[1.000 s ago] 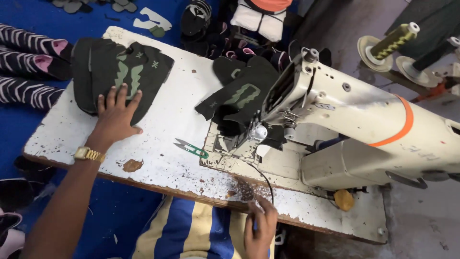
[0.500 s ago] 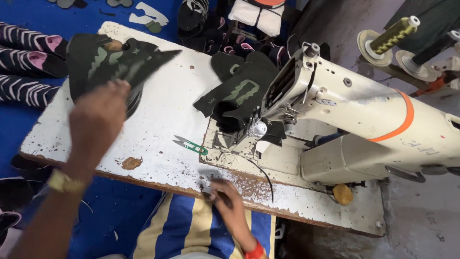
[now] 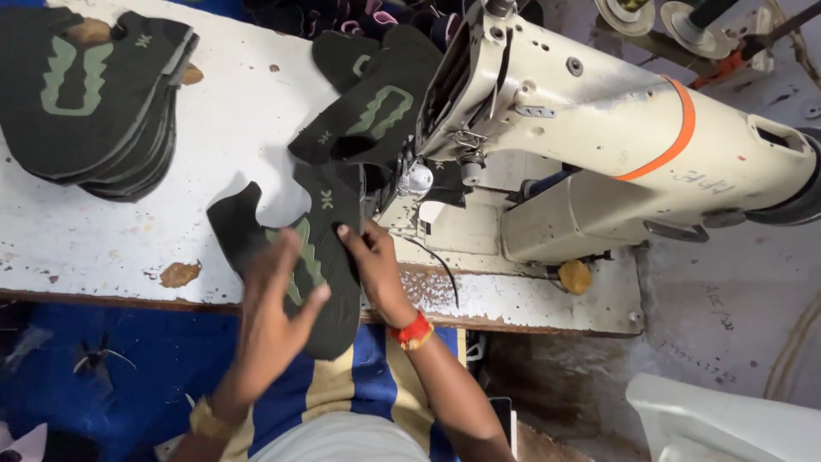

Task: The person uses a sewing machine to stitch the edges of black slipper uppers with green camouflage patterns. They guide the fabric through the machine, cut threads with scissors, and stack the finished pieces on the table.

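Left hand (image 3: 275,295): lay on top of a black shoe-upper piece (image 3: 321,257), fingers spread flat, pressing it down; no pinch. Gold watch on wrist.
Right hand (image 3: 375,265): rested on same piece's rt edge, fingertips (image 3: 344,231) bent onto the fabric nr the needle area; grip on the edge, can't tell if thumb was under. Red band on wrist.
Shoe-upper piece: black w/ green printed shape, half on the worktop (image 3: 128,231), lower end hanging over front edge above the person's lap; top end just beside the machine's presser foot.
Sewing machine (image 3: 599,145): cream body, orange stripe, on rt side of worktop; another black upper (image 3: 376,115) draped against its head, behind the held piece.
Stack of uppers (image 3: 94,103): same black/green pieces, piled at far left of worktop, well apart from hands.
Worktop: white paint chipped, brown patches.
Thread cones (image 3: 676,17): top rt, behind machine.
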